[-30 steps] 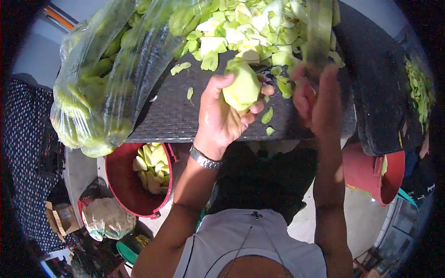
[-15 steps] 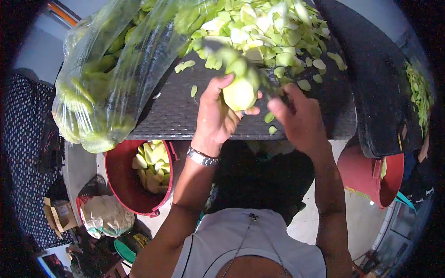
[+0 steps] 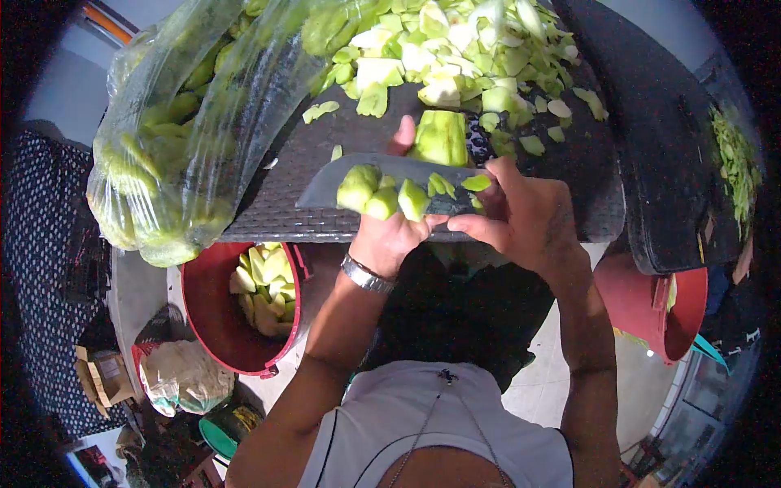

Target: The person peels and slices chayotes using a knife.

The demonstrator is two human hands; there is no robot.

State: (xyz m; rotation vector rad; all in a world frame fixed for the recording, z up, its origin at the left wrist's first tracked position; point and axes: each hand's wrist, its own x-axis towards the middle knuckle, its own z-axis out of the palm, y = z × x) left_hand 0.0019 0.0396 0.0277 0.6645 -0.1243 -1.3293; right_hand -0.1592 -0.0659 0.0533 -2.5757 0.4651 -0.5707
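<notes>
My left hand (image 3: 386, 240), with a metal watch at the wrist, is partly hidden behind a broad knife (image 3: 313, 191). Its thumb rests beside a peeled, pale green vegetable (image 3: 440, 138) that looks like a chayote, held just beyond the blade. My right hand (image 3: 525, 211) is closed round the knife's handle, the blade lying flat and pointing left. Several cut green pieces (image 3: 413, 199) cling to the blade's upper face. A heap of peelings and slices (image 3: 439, 49) covers the far part of the dark woven table (image 3: 268, 207).
A clear plastic bag (image 3: 163, 171) full of green vegetables hangs over the table's left edge. Below it stands a red bucket (image 3: 236, 351) holding pale wedges. At right are a dark chair-like surface (image 3: 651, 146) with green scraps and another red bucket (image 3: 691, 309).
The knife, blurred before, has swung toward me and now lies flat across my left hand with pieces on it. The chayote has tilted away, its side now showing.
</notes>
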